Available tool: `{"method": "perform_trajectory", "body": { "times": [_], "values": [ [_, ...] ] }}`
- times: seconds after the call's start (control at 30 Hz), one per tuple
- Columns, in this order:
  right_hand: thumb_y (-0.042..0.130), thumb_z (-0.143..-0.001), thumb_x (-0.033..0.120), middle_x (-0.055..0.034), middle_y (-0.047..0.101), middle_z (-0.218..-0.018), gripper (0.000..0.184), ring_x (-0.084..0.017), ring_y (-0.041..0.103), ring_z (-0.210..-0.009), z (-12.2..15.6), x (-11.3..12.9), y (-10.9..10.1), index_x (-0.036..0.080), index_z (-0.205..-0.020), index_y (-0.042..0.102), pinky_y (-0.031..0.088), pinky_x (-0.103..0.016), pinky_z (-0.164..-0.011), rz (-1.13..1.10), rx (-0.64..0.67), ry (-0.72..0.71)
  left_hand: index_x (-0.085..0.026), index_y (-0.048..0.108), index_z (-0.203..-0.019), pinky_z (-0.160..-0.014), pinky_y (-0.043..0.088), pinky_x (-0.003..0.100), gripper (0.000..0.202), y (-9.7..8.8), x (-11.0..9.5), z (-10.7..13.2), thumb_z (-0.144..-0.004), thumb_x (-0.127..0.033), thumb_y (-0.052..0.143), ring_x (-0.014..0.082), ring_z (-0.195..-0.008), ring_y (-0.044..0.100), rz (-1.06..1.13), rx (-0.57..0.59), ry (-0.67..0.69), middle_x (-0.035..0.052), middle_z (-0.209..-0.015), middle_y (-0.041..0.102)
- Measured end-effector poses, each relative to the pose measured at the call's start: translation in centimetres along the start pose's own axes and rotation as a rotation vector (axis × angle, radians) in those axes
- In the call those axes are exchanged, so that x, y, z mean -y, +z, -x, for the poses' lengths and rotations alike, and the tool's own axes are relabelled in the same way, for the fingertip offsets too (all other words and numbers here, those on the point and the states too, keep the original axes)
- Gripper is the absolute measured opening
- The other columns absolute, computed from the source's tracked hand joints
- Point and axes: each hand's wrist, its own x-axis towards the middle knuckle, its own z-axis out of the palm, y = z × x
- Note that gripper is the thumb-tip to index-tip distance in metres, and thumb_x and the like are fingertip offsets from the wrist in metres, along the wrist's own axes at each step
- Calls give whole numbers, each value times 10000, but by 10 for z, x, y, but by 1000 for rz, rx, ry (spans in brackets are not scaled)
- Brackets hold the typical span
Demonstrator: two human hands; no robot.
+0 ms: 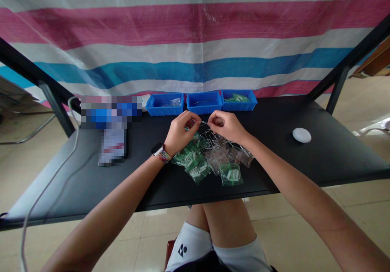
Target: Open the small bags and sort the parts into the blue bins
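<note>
While the person sits at the black bench (262, 186), both arms reach forward and the two hands nearly meet just in front of a row of three blue bins. From here I see the left hand (183, 131) pinching one end of a thin, silvery rod (204, 122) between thumb and fingers, and the right hand (229, 126) pinching its other end, the fingers curled in. The rod lies crosswise between the fingertips, above a scatter of loose metal pins (209, 138). Nearer the person, green packets (196, 168) holding pale pieces spread beneath the left wrist and towards the middle, with transparent brownish packets (217, 158) beside them on the right.

Of the bins, the left one (165, 110) holds something in shiny wrapping, the middle one (204, 108) a few thin pieces, the right one (239, 106) green packets. A white oval object (301, 135) rests well apart on the right of the bench.
</note>
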Motion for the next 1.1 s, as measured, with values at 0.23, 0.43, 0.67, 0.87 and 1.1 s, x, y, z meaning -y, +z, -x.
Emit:
{"method": "perform_trajectory", "body": {
  "times": [0.23,0.43,0.67,0.87,1.1],
  "values": [
    [775,-852,302,0,671,-814,160,-166,665,-682,-1,-2,1,218,-921,658,516,-311,-646,-89,-88,-17,-204,673,-846,-672,502,284,302,0,-1,1,-1047,-426,634,165,-722,637,30,1,-28,34,-792,684],
    [784,-887,355,4,672,-759,177,-169,672,-667,-1,2,1,223,-900,667,524,-314,-640,-132,-112,-9,-201,668,-819,-684,509,296,368,-2,-5,2,-1079,-451,590,168,-733,650,67,1,-32,45,-798,708],
    [775,-940,477,0,680,-774,276,-165,682,-658,1,3,0,220,-919,675,540,-311,-636,-143,-79,-11,-210,636,-1043,-704,553,290,161,-2,-6,4,-1033,-369,658,156,-741,689,154,-16,-37,25,-853,709],
    [795,-923,612,5,665,-760,411,-157,673,-633,2,5,2,220,-903,672,513,-300,-619,-121,-148,-26,-217,577,-1145,-729,577,281,204,1,2,5,-1004,-311,690,144,-803,709,159,-80,23,29,-964,690],
    [751,-916,723,4,656,-730,507,-155,648,-613,3,14,4,225,-876,669,492,-298,-602,-90,-158,-16,-214,610,-1130,-725,575,268,173,-1,0,5,-1025,-336,673,140,-813,717,105,-78,39,30,-958,705]
  ]
}}
